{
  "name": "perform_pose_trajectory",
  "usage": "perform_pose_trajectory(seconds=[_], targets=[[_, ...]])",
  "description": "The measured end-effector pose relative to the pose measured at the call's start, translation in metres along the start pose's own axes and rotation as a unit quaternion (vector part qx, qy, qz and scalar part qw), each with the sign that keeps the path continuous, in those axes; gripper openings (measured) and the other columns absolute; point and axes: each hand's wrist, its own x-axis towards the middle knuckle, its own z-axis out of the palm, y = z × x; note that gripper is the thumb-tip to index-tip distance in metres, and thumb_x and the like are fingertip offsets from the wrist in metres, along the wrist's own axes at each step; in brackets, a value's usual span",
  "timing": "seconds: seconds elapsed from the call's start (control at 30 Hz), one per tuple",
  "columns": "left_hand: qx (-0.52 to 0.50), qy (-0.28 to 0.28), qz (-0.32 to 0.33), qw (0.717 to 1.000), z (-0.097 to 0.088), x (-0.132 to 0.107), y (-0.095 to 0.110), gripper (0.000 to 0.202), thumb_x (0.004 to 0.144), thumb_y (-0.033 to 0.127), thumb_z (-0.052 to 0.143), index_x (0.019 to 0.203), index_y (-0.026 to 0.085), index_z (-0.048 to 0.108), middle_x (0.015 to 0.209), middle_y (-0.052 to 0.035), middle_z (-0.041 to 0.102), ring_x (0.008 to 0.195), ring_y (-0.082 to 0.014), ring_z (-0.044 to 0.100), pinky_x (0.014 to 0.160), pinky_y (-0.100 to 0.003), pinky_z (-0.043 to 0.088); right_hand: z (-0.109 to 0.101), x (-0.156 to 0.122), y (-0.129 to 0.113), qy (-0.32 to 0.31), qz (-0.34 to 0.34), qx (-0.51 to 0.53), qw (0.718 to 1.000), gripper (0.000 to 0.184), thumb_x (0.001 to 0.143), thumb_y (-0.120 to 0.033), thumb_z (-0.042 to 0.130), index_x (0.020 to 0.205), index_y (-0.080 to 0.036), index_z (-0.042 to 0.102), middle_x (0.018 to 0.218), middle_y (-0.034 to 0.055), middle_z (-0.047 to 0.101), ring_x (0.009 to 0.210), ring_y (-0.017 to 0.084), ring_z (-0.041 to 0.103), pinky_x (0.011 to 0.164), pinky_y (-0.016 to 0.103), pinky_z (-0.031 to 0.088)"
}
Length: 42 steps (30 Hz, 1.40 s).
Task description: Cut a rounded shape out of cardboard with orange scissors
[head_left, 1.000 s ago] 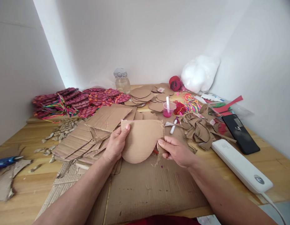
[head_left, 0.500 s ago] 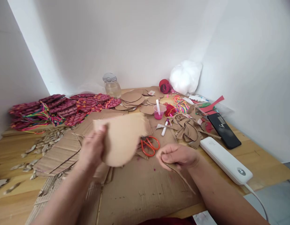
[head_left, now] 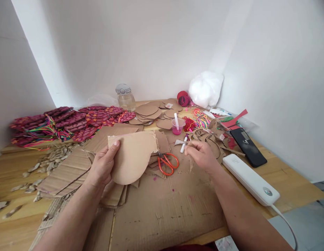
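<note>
Right hand (head_left: pixel 201 156) has moved up-right since earlier, pinching a cardboard strip (head_left: pixel 190 161). Left hand (head_left: pixel 103 166) grips the heart cutout (head_left: pixel 132 157), point down; scissors (head_left: pixel 167 162) lie between the hands.

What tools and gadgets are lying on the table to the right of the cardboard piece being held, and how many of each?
Scissors, orange handles: 1
White marker pen: 1
Pink cup with a white stick: 1
Black phone: 1
White power bank: 1
Total: 5
The left hand holds the cardboard piece.
</note>
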Motion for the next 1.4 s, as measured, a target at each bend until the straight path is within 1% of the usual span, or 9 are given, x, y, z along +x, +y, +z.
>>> perform_pose_trajectory(seconds=[0.2, 0.27, 0.43, 0.5, 0.63, 0.73, 0.87, 1.03, 1.4], targets=[[0.011, -0.010, -0.027, 1.000, 0.001, 0.003, -0.006, 0.052, 0.080, 0.049, 0.076, 0.119, 0.015, 0.072, 0.087, -0.0085, 0.080, 0.070, -0.0244, 0.076, 0.060, -0.031, 0.061, 0.001, 0.002, 0.010, 0.091, -0.007, -0.144, 0.985, 0.018, 0.074, -0.025, 0.058, 0.057, -0.021, 0.055, 0.055, 0.0011, 0.053, 0.058, 0.019, 0.045, 0.062, 0.032, 0.030], [0.016, -0.018, -0.024, 0.999, 0.000, 0.003, -0.008, 0.055, 0.079, 0.050, 0.077, 0.122, 0.015, 0.071, 0.089, -0.0088, 0.081, 0.070, -0.0245, 0.076, 0.058, -0.030, 0.061, 0.000, 0.002, 0.012, 0.128, -0.012, -0.188, 0.974, 0.007, 0.073, -0.023, 0.059, 0.068, -0.020, 0.063, 0.067, 0.0066, 0.064, 0.068, 0.024, 0.053, 0.069, 0.036, 0.034], [0.018, -0.030, -0.031, 0.999, -0.002, 0.005, -0.011, 0.060, 0.080, 0.049, 0.077, 0.129, 0.016, 0.068, 0.091, -0.0099, 0.081, 0.070, -0.0256, 0.077, 0.056, -0.030, 0.061, 0.005, 0.002, 0.011, 0.256, -0.130, -0.231, 0.930, 0.021, 0.084, -0.027, 0.062, 0.100, -0.016, 0.069, 0.101, 0.0149, 0.074, 0.096, 0.032, 0.061, 0.084, 0.041, 0.043], [0.021, -0.032, -0.035, 0.999, -0.002, 0.005, -0.012, 0.058, 0.080, 0.049, 0.077, 0.127, 0.016, 0.069, 0.090, -0.0101, 0.081, 0.070, -0.0260, 0.077, 0.055, -0.030, 0.061, 0.013, -0.001, 0.009, 0.232, -0.180, -0.155, 0.943, 0.014, 0.091, -0.026, 0.058, 0.094, -0.018, 0.069, 0.091, 0.0096, 0.074, 0.084, 0.024, 0.064, 0.078, 0.034, 0.046], [0.024, -0.040, -0.043, 0.998, -0.002, 0.005, -0.013, 0.049, 0.082, 0.048, 0.075, 0.119, 0.015, 0.072, 0.089, -0.0105, 0.081, 0.070, -0.0264, 0.077, 0.055, -0.030, 0.060, 0.034, -0.014, 0.003, 0.118, -0.168, -0.103, 0.973, 0.026, 0.097, -0.031, 0.058, 0.074, -0.020, 0.064, 0.062, -0.0008, 0.062, 0.054, 0.014, 0.053, 0.057, 0.028, 0.039], [0.030, -0.039, -0.043, 0.998, -0.001, 0.004, -0.012, 0.046, 0.084, 0.046, 0.073, 0.119, 0.015, 0.072, 0.088, -0.0100, 0.081, 0.071, -0.0260, 0.077, 0.057, -0.030, 0.061, 0.045, -0.022, 0.001, 0.070, -0.163, -0.122, 0.976, 0.029, 0.094, -0.036, 0.066, 0.069, -0.021, 0.061, 0.062, -0.0014, 0.062, 0.060, 0.016, 0.056, 0.061, 0.028, 0.038], [0.040, -0.042, -0.050, 0.997, 0.001, 0.003, -0.011, 0.042, 0.085, 0.045, 0.072, 0.115, 0.015, 0.074, 0.087, -0.0106, 0.081, 0.070, -0.0264, 0.077, 0.056, -0.031, 0.061, 0.048, -0.025, -0.004, 0.023, -0.166, -0.131, 0.977, 0.018, 0.084, -0.031, 0.078, 0.086, -0.021, 0.063, 0.084, 0.0010, 0.071, 0.083, 0.021, 0.061, 0.076, 0.031, 0.042], [0.026, -0.034, -0.042, 0.998, 0.000, 0.003, -0.012, 0.040, 0.079, 0.048, 0.078, 0.105, 0.019, 0.076, 0.085, -0.0095, 0.081, 0.066, -0.0262, 0.076, 0.052, -0.030, 0.059, 0.048, -0.027, -0.012, -0.041, -0.114, -0.148, 0.982, 0.035, 0.077, -0.040, 0.085, 0.094, -0.021, 0.061, 0.097, 0.0046, 0.071, 0.093, 0.025, 0.061, 0.079, 0.036, 0.044], [0.005, -0.032, -0.070, 0.997, 0.001, 0.002, -0.010, 0.048, 0.075, 0.049, 0.081, 0.115, 0.022, 0.074, 0.089, -0.0099, 0.081, 0.072, -0.0294, 0.077, 0.052, -0.034, 0.060, 0.056, -0.029, -0.014, -0.059, -0.027, -0.152, 0.986, 0.044, 0.070, -0.049, 0.088, 0.094, -0.020, 0.067, 0.098, 0.0095, 0.073, 0.095, 0.030, 0.064, 0.079, 0.038, 0.044]])
